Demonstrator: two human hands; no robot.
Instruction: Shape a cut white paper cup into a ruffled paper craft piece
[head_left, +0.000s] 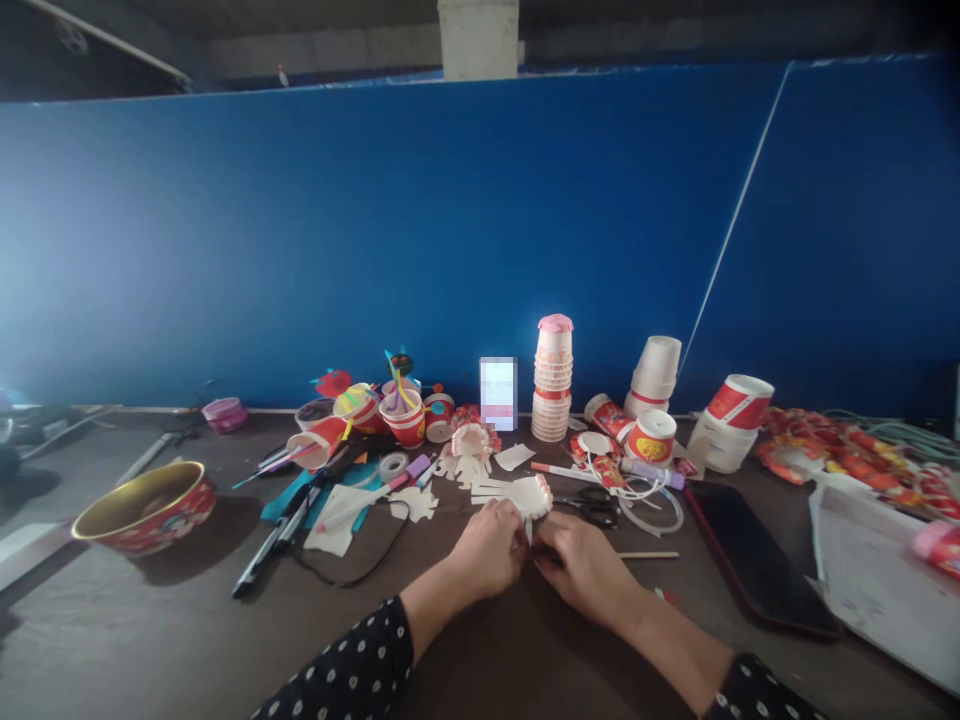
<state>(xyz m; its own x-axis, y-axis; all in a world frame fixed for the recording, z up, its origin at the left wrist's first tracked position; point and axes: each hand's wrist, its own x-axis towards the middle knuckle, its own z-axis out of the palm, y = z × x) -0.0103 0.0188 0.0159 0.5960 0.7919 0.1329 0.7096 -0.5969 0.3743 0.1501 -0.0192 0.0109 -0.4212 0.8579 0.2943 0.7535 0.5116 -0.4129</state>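
A paper cup cut into strips (517, 492), white with a red-patterned rim, lies at the middle of the table. Just in front of it, my left hand (491, 548) and my right hand (579, 560) meet, with fingers curled at one of its pale strips. Both hands look closed on that cut paper cup from either side. Fingertips partly hide the strip between them. Black scissors (592, 505) lie just beyond my right hand. A thin wooden stick (649, 555) rests to its right.
A tall stack of paper cups (552, 390) stands at the back. Left are a gold-lined red bowl (150, 510), decorated cups (405, 418) and a black selfie-stick-like rod (274, 540). Right lie a dark tablet (757, 560), a white tray (885, 580) and more cups (731, 425). A blue partition (375, 230) rises behind.
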